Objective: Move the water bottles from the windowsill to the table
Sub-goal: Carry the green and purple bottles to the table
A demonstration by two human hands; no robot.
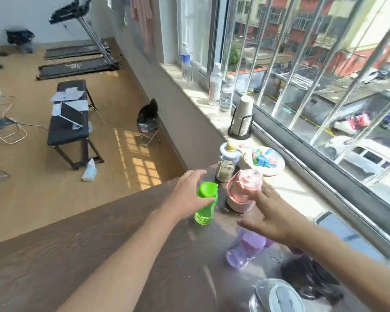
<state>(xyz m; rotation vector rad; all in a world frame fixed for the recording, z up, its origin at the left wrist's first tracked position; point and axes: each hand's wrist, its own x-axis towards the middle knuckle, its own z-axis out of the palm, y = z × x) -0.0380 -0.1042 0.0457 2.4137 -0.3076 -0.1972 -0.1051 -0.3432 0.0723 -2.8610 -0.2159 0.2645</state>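
Left hand (187,194) curled around green bottle (206,203), fingers behind the lid, thumb on the near side, touching the translucent plastic body. Right hand (270,217) spread flat with fingers apart, hovering just beside pink bottle (243,191), fingertips at its rim or very near; contact not clear because of blur.

Table (99,255): dark brown wood with visible grain, flat, edge against the sill. Windowsill (203,97): pale stone, long and narrow, smooth, under a window with shiny metal bars.

On the table, standing upright: pink bottle, wide and round, matte body with a paler pink lid; green bottle, slim, waisted, with an opaque bright green cap; purple bottle (243,251), soft translucent lilac, blurred, near the right forearm; a small clear bottle (225,165) with pale blue ring handle and yellow top, pictures on its side, at the far corner next to the sill.

On the sill, well apart from the hands: white plate (275,167) with small coloured pieces; stack of paper cups (242,118) in a black wire holder; four tall clear plastic bottles (225,97), thin and ribbed, in two pairs.
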